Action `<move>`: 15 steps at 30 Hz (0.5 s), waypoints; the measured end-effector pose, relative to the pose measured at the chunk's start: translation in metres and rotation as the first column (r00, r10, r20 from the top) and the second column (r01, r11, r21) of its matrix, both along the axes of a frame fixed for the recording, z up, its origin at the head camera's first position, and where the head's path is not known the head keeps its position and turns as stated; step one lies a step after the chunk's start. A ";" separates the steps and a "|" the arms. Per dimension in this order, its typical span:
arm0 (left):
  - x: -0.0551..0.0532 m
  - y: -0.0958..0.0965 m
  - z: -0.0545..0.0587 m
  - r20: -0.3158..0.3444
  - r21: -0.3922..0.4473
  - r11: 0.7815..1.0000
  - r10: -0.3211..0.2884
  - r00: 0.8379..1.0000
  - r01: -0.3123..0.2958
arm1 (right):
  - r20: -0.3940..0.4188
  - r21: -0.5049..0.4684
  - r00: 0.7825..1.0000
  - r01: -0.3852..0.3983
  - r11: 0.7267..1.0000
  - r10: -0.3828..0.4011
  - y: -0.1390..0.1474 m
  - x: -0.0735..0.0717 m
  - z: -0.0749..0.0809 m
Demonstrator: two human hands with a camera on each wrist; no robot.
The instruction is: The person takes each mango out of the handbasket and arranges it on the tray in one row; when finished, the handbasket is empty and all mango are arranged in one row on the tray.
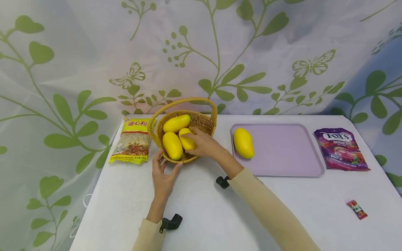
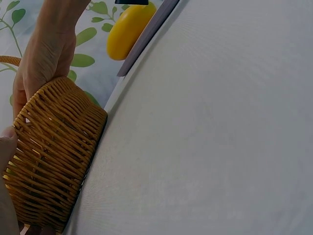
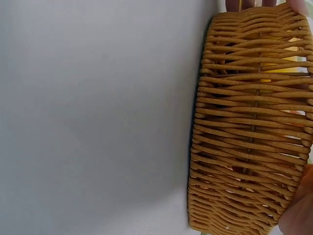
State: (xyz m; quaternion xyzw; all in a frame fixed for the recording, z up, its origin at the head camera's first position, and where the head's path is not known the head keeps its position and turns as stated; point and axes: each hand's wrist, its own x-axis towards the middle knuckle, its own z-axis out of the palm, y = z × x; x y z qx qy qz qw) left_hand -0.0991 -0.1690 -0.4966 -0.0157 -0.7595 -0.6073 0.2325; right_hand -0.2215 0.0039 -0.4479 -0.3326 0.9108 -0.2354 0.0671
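A wicker basket with an arched handle holds three yellow mangoes. My left hand holds the basket's near left side, with the thumb at the front rim and the fingers round the left wall. Inside, my right hand grips the right-hand mango, its fingers over the top. Beside that lie the front mango and the back mango. Both wrist views show the woven wall close up, and the right wrist view hides most of the fruit behind it. Another mango rests on the lilac tray.
A bag of macaroni lies left of the basket. Right of the tray is a purple Fox's candy bag, and a small wrapped candy lies nearer the front. A patterned curtain hangs behind the white table.
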 end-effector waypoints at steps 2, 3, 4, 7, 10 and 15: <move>0.000 0.000 0.000 -0.003 -0.004 1.000 0.001 1.000 -0.001 | 0.001 0.003 1.000 0.004 1.000 -0.005 -0.001 0.001 0.000; 0.000 0.000 0.001 -0.005 -0.006 1.000 0.001 1.000 -0.001 | 0.002 0.004 1.000 0.007 1.000 -0.007 -0.001 0.001 0.000; 0.000 0.000 0.001 -0.005 -0.006 1.000 0.001 1.000 -0.001 | 0.003 0.004 1.000 0.012 1.000 -0.012 -0.001 0.001 0.000; 0.000 0.000 0.001 0.000 -0.008 1.000 -0.002 1.000 0.002 | -0.002 0.007 1.000 0.018 1.000 -0.018 -0.001 0.001 0.001; 0.000 0.000 0.001 0.005 -0.012 1.000 0.001 1.000 -0.001 | -0.007 0.007 1.000 0.018 1.000 -0.018 -0.001 0.001 0.001; 0.000 0.000 0.000 0.005 -0.011 1.000 0.002 1.000 -0.002 | -0.014 -0.001 1.000 0.018 1.000 -0.018 0.000 0.002 0.001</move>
